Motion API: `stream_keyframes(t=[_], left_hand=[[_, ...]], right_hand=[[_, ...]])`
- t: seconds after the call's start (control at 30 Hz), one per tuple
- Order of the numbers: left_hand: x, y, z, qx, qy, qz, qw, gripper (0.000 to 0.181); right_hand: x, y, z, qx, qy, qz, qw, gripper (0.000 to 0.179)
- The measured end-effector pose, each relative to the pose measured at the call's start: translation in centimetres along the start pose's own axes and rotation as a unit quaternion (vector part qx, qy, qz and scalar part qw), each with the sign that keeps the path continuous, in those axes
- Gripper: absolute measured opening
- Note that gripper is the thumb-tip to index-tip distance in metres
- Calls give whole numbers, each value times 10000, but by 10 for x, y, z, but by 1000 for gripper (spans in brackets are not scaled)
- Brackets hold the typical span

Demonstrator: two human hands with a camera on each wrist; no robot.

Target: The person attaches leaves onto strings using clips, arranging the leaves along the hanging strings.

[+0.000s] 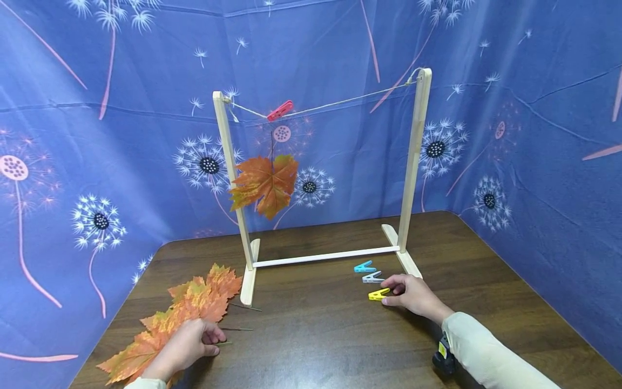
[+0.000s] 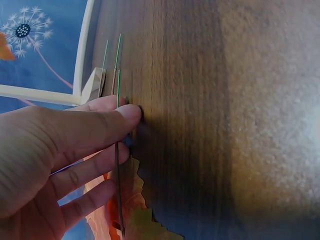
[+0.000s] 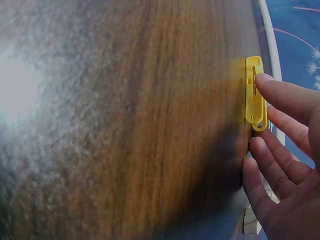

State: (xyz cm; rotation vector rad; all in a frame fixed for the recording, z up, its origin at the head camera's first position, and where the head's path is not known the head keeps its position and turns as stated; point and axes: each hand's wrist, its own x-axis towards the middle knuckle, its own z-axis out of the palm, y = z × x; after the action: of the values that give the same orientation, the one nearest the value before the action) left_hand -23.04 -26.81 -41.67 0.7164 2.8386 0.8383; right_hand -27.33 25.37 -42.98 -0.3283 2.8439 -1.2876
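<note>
My left hand (image 1: 189, 346) is at the front left, thumb and forefinger pinching the thin stem (image 2: 118, 90) of an orange artificial maple leaf (image 1: 141, 354). Its palm and wrist hide part of that leaf. My right hand (image 1: 413, 296), low over the table at the right, holds a yellow clothespin (image 1: 379, 294) between thumb and fingers. In the right wrist view the thumb lies against the side of the yellow clothespin (image 3: 256, 92). Just behind it lie a pale grey-blue clothespin (image 1: 372, 277) and a turquoise one (image 1: 364, 267).
A wooden frame (image 1: 415, 162) with a string (image 1: 340, 101) stands at the back. A red clothespin (image 1: 280, 111) on the string holds a hanging maple leaf (image 1: 267, 183). More orange leaves (image 1: 204, 297) overlap at the left, stems pointing right. Blue cloth (image 1: 330, 48) surrounds the brown table (image 1: 311, 329).
</note>
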Motion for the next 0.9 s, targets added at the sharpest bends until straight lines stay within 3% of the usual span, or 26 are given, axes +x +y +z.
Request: stream_keyframes(t=[0.27, 0.53, 0.9], left_hand=[[-2, 1, 0, 31, 77, -88, 9999, 13], [2, 2, 0, 55, 185, -23, 9998, 10], [8, 4, -5, -224, 125, 248, 9994, 5]], right_hand=[[1, 0, 1, -299, 83, 9, 9995, 34], [0, 0, 2, -485, 152, -182, 9985, 25], [0, 1, -5, 161, 13, 113, 9998, 23]])
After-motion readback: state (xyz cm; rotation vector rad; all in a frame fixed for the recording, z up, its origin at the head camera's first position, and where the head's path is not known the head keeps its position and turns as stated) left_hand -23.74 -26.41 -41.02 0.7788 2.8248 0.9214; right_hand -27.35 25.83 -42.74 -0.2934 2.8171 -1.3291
